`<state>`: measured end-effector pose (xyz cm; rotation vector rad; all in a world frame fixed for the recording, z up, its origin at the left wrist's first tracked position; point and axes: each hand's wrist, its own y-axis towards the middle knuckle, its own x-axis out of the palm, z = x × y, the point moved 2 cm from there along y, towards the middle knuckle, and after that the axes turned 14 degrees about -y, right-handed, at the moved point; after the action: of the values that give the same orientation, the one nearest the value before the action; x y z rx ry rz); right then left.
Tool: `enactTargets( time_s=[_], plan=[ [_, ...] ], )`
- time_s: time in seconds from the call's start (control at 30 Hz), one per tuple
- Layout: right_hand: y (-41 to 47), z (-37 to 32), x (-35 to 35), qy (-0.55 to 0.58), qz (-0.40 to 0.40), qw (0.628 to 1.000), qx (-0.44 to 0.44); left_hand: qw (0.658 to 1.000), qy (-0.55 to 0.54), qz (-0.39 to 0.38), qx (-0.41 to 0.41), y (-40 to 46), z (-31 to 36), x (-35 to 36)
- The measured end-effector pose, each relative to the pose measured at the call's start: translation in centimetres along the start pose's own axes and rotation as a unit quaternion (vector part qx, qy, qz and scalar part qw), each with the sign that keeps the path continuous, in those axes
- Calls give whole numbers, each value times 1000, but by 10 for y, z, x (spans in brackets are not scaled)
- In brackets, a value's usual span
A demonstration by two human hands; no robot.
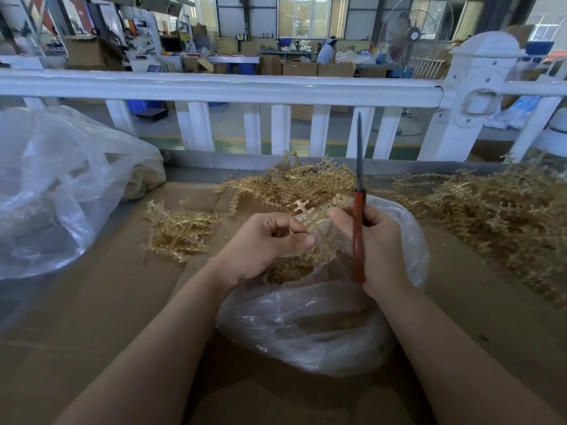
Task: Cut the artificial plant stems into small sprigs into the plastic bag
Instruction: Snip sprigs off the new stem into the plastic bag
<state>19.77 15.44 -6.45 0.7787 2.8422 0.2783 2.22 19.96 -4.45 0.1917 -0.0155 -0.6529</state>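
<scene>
Both bare forearms reach forward, hands close together. The left hand point(270, 240) curls its fingers point(302, 239) in a pinch, thumb extended rightward. The right hand point(379, 243) is wrapped in a grip, wrist upright.
</scene>
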Motion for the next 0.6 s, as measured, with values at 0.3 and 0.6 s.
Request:
enactTargets(
  time_s=[0.3,0.6],
  plan=[
    [0,6,5,-160,60,985,-18,999,-28,39,-1,0,-4,1],
    [-3,5,9,-225,95,968,-51,998,-43,42,3,1,-7,4]
  ],
)
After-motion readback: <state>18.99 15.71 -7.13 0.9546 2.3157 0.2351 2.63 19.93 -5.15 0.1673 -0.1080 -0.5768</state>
